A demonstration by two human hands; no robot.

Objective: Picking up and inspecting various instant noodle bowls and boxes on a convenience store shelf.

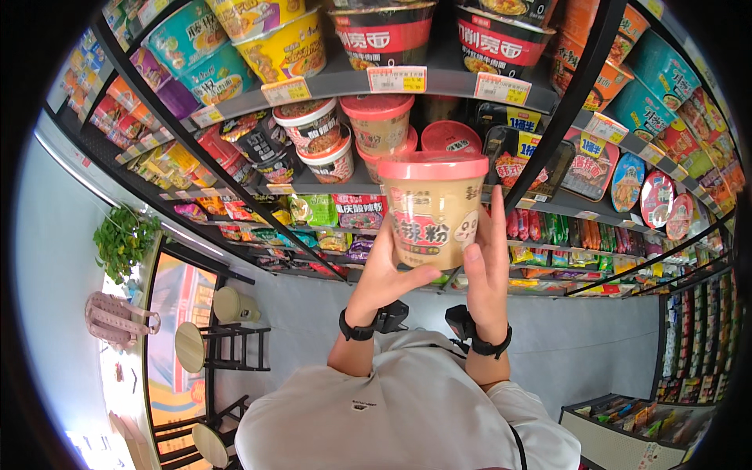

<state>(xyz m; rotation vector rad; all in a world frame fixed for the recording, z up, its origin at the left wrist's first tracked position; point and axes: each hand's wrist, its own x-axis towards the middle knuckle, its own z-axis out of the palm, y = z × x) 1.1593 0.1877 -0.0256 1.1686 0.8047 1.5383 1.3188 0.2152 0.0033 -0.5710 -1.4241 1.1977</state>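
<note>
Between both palms I hold a beige instant-noodle cup (pixel 432 214) with a pinkish-red lid, upright in front of the shelves. My left hand (pixel 390 264) supports its left side, the thumb laid across the lower front. On the right side, my right hand (pixel 487 252) presses against the cup with fingers pointing up; some fingers are hidden behind it. Just behind it on the shelf stand matching red-lidded cups, one pair stacked (pixel 376 126) and another single cup (pixel 452 136) partly covered by the held one.
Black shelf posts (pixel 558 111) rise close to my right hand. The upper shelf (pixel 446 85) carries large noodle bowls (pixel 382 35); lower shelves hold bagged noodles (pixel 358 211). Round-topped stools (pixel 191 346) and a beige bin (pixel 235 304) stand at left, a snack crate (pixel 628 423) at lower right.
</note>
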